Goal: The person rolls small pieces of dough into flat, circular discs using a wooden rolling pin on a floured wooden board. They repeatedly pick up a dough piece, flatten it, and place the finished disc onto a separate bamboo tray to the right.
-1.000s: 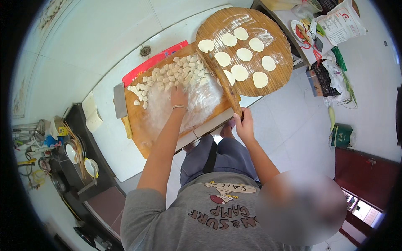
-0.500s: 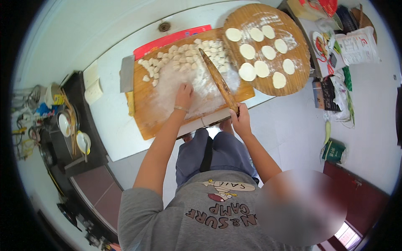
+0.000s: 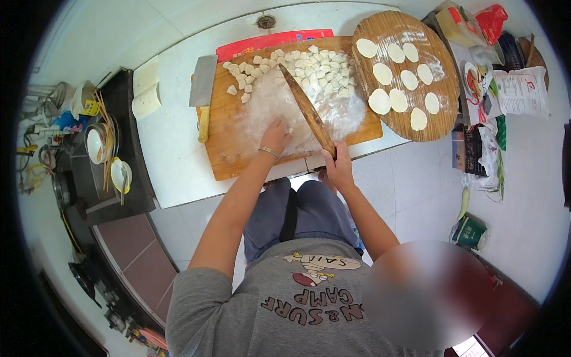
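My right hand (image 3: 339, 168) is closed round the lower end of a long tapered wooden rolling pin (image 3: 308, 112), which slants up and left over a floured wooden board (image 3: 223, 160). On the board, left of the pin, my left hand (image 3: 276, 135) rests low with its fingers bent. A small pale dough piece (image 3: 290, 130) shows at its fingertips, apparently pinched there. Many small cut dough pieces (image 3: 324, 68) are spread along the board's far side, lightly floured. Flat round wrappers (image 3: 382, 74) lie spaced out on a round wooden board (image 3: 443, 122) to the right.
A cleaver (image 3: 203, 82) lies along the board's left edge, its wooden handle toward me. Behind the board is a red strip (image 3: 273, 43). Bowls (image 3: 121, 174) and chopsticks stand on the dark counter at left. Bags and baskets (image 3: 474, 149) line the right side.
The view has shifted, so the boards appear farther right. My left hand's fingers have moved toward the rolling pin, and a dough piece now shows at them. My right hand keeps its grip.
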The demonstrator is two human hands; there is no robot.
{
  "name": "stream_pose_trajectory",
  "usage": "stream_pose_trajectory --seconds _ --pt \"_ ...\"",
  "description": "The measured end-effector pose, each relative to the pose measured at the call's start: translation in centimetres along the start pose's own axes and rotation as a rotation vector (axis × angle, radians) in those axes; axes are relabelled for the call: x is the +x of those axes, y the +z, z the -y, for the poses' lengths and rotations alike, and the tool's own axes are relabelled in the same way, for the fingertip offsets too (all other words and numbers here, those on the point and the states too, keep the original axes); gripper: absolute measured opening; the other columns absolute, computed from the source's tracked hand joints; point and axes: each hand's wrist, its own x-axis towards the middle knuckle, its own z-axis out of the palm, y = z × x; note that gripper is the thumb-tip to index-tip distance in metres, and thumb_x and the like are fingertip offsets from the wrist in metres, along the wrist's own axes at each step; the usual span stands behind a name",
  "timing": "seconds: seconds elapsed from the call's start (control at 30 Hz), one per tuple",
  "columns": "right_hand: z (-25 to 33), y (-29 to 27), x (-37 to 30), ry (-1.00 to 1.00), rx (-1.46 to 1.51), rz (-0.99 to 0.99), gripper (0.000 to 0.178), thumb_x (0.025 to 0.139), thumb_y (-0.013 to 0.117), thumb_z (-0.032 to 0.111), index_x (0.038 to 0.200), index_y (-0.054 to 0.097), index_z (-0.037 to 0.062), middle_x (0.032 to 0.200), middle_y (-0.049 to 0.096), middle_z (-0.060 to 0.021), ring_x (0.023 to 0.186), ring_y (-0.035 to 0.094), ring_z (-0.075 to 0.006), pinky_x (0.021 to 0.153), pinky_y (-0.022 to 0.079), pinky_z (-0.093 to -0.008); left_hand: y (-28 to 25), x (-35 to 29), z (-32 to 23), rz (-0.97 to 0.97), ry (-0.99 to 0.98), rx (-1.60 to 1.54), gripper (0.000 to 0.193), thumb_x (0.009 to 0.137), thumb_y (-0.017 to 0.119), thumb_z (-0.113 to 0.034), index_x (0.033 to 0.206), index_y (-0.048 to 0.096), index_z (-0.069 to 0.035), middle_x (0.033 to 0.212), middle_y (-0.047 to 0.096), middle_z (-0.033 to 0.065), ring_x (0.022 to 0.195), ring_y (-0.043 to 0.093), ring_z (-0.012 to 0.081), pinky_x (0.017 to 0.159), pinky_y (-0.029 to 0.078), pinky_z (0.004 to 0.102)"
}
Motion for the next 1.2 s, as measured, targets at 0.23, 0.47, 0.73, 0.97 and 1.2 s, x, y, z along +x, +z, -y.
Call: stream_pose_trajectory --seconds 0.23,0.47,0.73,0.97,1.2 --pt "-0.7 -0.8 -0.6 -0.009 -0.006 -0.052 0.028 0.09 0.063 0.015 0.108 0.05 -0.0022 0.094 0.05 -0.02 0.086 0.052 -0.0359 0.078 0.042 -0.041 0.1 0.3 -3.1 -0.108 -0.179 0.117 0.045 0.075 0.072 -0.015 0.114 0.055 0.0 0.104 0.056 0.0188 0.097 0.058 0.0378 0.082 0.05 0.0421" --pt "-0.2 -0.9 0.0 0.032 -0.011 -0.037 0.028 0.09 0.062 0.016 0.108 0.05 -0.0022 0.096 0.05 -0.0206 0.088 0.052 -0.0369 0.08 0.043 -0.0415 2.6 0.8 -1.4 -0.004 -0.144 0.192 0.068 0.074 0.075 -0.025 0.129 0.046 0.003 0.114 0.054 0.0228 0.1 0.057 0.0383 0.085 0.049 0.0437" --pt "-0.9 -1.0 0.4 0.07 -0.065 -0.031 0.029 0.091 0.06 0.017 0.11 0.05 -0.0025 0.098 0.05 -0.0213 0.091 0.052 -0.0388 0.081 0.043 -0.0426 3.0 2.3 -3.2 -0.335 0.014 0.338 0.063 0.082 0.067 -0.034 0.132 0.048 -0.001 0.137 0.045 0.0212 0.124 0.043 0.0371 0.105 0.034 0.0472" --pt "-1.9 -1.6 0.5 0.056 -0.151 -0.014 0.029 0.091 0.06 0.019 0.109 0.05 -0.0022 0.096 0.05 -0.0208 0.09 0.052 -0.0391 0.079 0.043 -0.0439 3.9 2.6 -3.7 -0.239 -0.026 0.274 0.072 0.085 0.061 -0.039 0.14 0.038 0.001 0.15 0.031 0.0228 0.138 0.028 0.0373 0.114 0.019 0.0505" --pt "-3.8 -1.5 3.7 -0.247 -0.464 0.205 0.035 0.084 0.066 0.023 0.109 0.054 0.0032 0.097 0.055 -0.0178 0.091 0.055 -0.0378 0.075 0.046 -0.0447 -3.0 -1.7 -0.1 -0.515 -0.022 -0.142 0.068 0.092 0.052 -0.034 0.146 0.03 0.001 0.153 0.026 0.0232 0.141 0.022 0.0394 0.115 0.015 0.051"
